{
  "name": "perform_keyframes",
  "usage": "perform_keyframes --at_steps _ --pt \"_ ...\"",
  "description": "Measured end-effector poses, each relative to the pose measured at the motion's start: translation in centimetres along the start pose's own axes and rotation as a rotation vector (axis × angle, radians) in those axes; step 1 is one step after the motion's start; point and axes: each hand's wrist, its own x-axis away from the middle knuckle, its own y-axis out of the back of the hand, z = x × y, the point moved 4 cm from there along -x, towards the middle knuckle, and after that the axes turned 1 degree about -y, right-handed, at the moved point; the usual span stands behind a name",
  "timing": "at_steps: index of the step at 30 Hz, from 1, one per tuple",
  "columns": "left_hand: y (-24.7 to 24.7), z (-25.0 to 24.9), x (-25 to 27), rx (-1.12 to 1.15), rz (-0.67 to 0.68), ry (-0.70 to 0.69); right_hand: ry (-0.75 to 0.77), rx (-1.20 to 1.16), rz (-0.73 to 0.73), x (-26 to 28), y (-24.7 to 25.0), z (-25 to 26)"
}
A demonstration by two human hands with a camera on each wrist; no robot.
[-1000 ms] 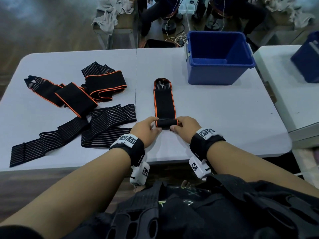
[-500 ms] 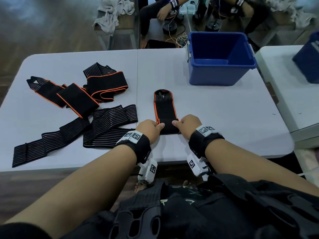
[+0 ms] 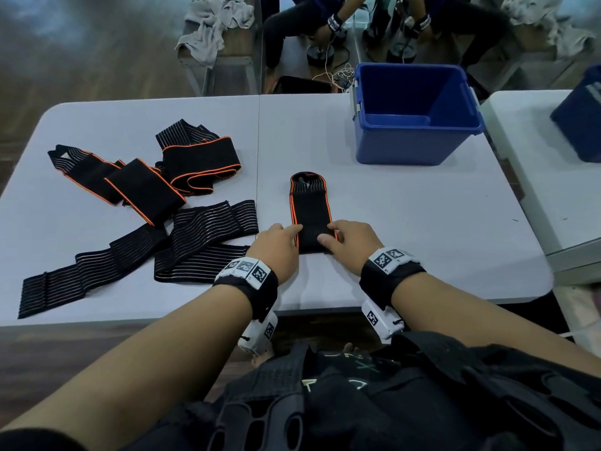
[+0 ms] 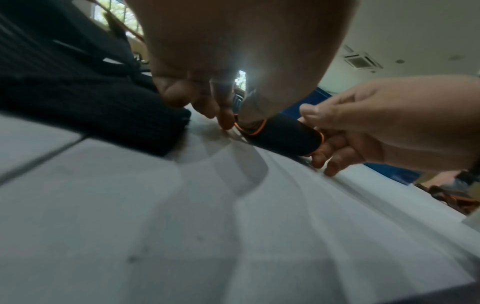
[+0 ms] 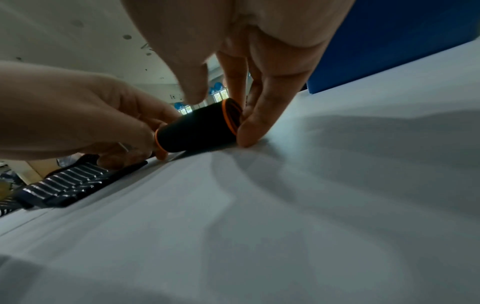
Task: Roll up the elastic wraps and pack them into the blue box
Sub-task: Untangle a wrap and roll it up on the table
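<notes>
A black elastic wrap with orange edges (image 3: 309, 203) lies lengthwise on the white table (image 3: 422, 222), its near end wound into a roll (image 3: 313, 244). My left hand (image 3: 283, 244) holds the roll's left end and my right hand (image 3: 343, 237) holds its right end, thumb on top. The left wrist view shows the roll (image 4: 281, 136) between my left fingers (image 4: 224, 119) and my right hand (image 4: 345, 131). In the right wrist view, my right fingers (image 5: 253, 123) press the roll's (image 5: 197, 128) orange-rimmed end. The blue box (image 3: 413, 141) stands open at the far right.
Loose orange-edged wraps (image 3: 195, 164) and striped black wraps (image 3: 195, 236) lie spread on the table's left half. A second table (image 3: 553, 196) with another blue box (image 3: 582, 118) adjoins on the right. People sit beyond the far edge.
The roll has grown thicker and moved away from me along the wrap, so the flat part is shorter. Both hands have gone forward with it.
</notes>
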Motion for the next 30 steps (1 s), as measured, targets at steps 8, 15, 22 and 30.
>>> perform_keyframes --at_steps 8,15,22,30 --pt "0.3 0.8 -1.1 0.143 0.02 0.06 -0.013 -0.127 0.039 -1.5 -0.3 -1.3" --pt "1.3 0.3 -1.9 0.258 0.008 0.187 -0.129 -0.16 0.086 -3.2 0.5 -1.2" --pt "1.5 0.1 -2.7 0.198 -0.043 0.286 -0.23 -0.172 0.041 -4.7 0.4 -0.9" --pt "2.1 0.7 -3.7 0.403 -0.273 0.284 -0.087 -0.346 0.022 -5.6 0.3 0.0"
